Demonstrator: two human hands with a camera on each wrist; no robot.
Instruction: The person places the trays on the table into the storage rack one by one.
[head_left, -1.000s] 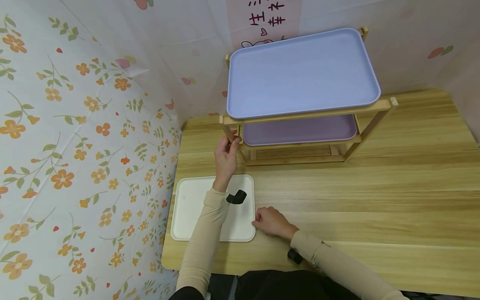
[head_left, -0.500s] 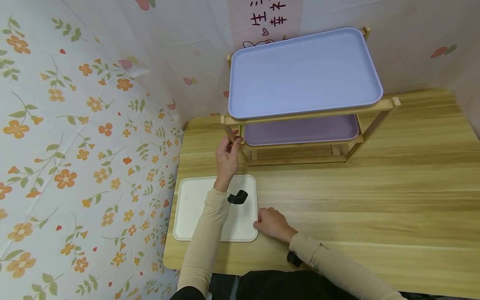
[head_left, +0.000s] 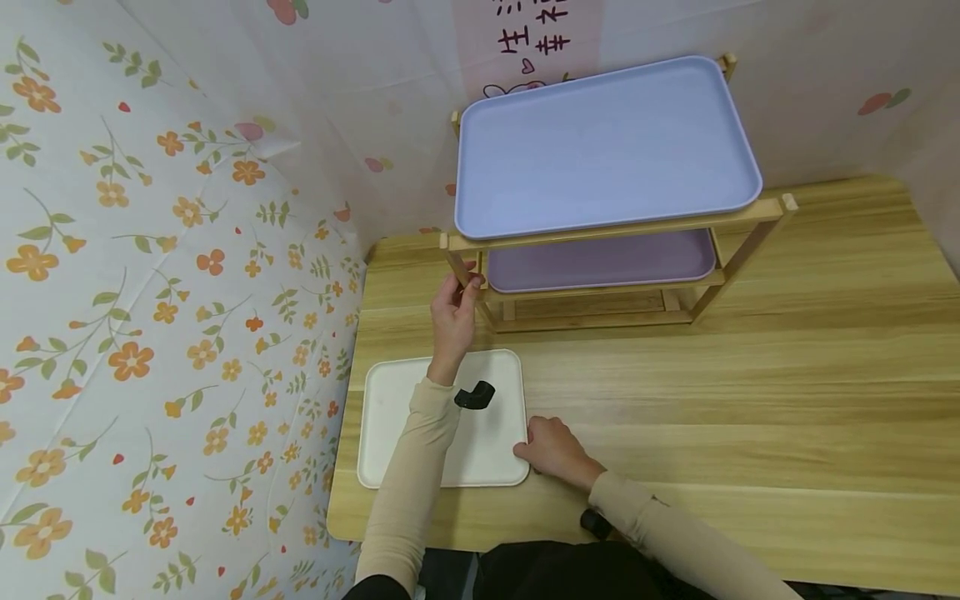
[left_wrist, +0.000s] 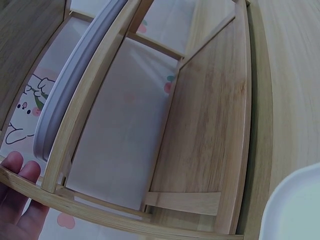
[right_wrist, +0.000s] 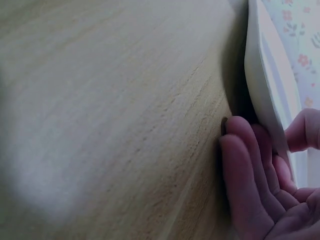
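My left hand (head_left: 453,325) grips the left front post of a wooden rack (head_left: 592,324), its fingers curled round the wood. The left wrist view shows those fingers (left_wrist: 30,172) wrapping the post beside a shelf rail. At the right edge of a white tray (head_left: 487,433) on the table, my right hand (head_left: 557,450) pinches the rim. In the right wrist view its thumb (right_wrist: 304,131) lies over the rim of the tray (right_wrist: 270,85), with the other fingers curled below along the tabletop. My left forearm crosses above the tray and hides part of it.
A blue tray (head_left: 607,150) sits on the rack's top tier, and a purple tray (head_left: 600,260) on the tier below. The wooden table (head_left: 735,400) reaches far to the right. A flower-print cloth (head_left: 187,333) hangs along the left side, and another covers the back.
The white tray has slid a little to the right across the table, together with my right hand. My left hand stays in place on the rack's post.
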